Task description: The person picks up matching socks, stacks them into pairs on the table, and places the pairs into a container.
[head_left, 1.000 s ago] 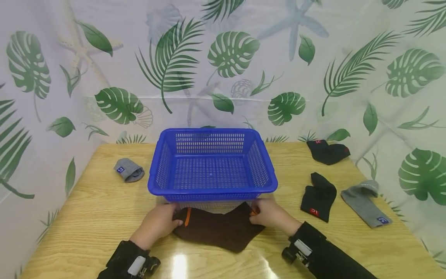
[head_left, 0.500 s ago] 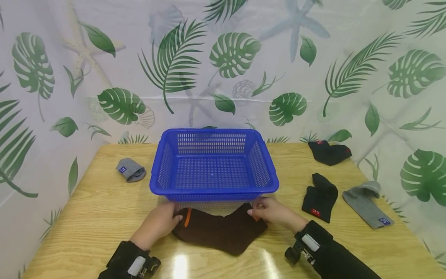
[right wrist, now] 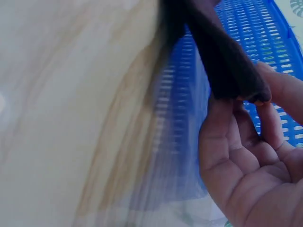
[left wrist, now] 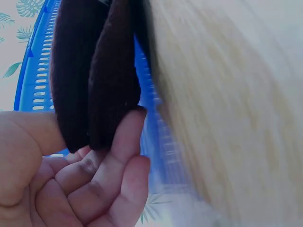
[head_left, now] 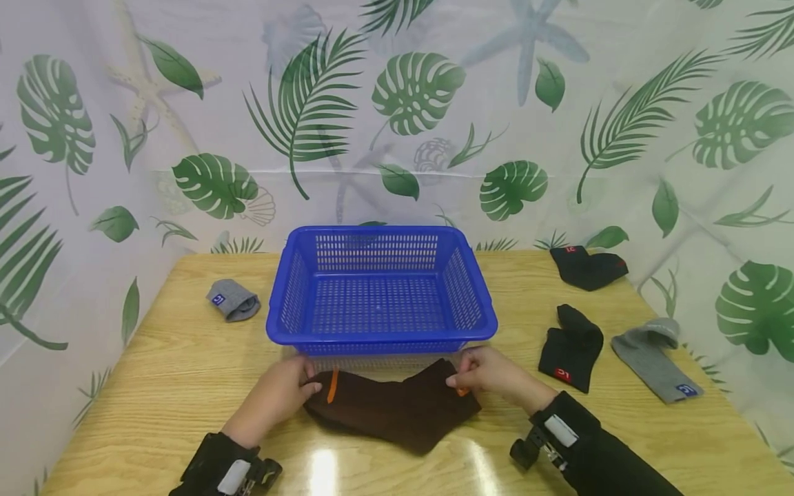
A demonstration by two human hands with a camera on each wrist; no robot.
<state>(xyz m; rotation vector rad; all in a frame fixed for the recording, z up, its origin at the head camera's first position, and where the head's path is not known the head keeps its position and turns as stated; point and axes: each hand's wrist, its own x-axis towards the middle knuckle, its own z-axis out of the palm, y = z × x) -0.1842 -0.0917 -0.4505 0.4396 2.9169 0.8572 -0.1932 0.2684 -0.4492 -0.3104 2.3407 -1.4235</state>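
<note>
A dark brown sock (head_left: 397, 410) with orange marks near its ends is stretched sideways in front of the blue basket (head_left: 378, 338). My left hand (head_left: 279, 393) pinches its left end between thumb and fingers. At the other end, my right hand (head_left: 496, 375) pinches the sock beside an orange patch. In the left wrist view the left hand (left wrist: 90, 175) has its thumb and fingers on two layers of brown cloth (left wrist: 113, 71). The right wrist view shows the right hand (right wrist: 255, 146) with thumb and fingertips at the folded edge of the sock (right wrist: 232, 66).
Left of the basket lies a folded grey sock (head_left: 232, 300). To the right are a black sock (head_left: 572, 348) with a red label, a grey sock (head_left: 654, 358) with a blue label, and another black sock (head_left: 588, 267) farther back. A leaf-patterned cloth hangs behind the wooden table (head_left: 155, 427).
My right hand has shifted slightly to the right with its end of the sock, and its fingers have changed their hold. The left hand stays nearly in place, still pinching the sock.
</note>
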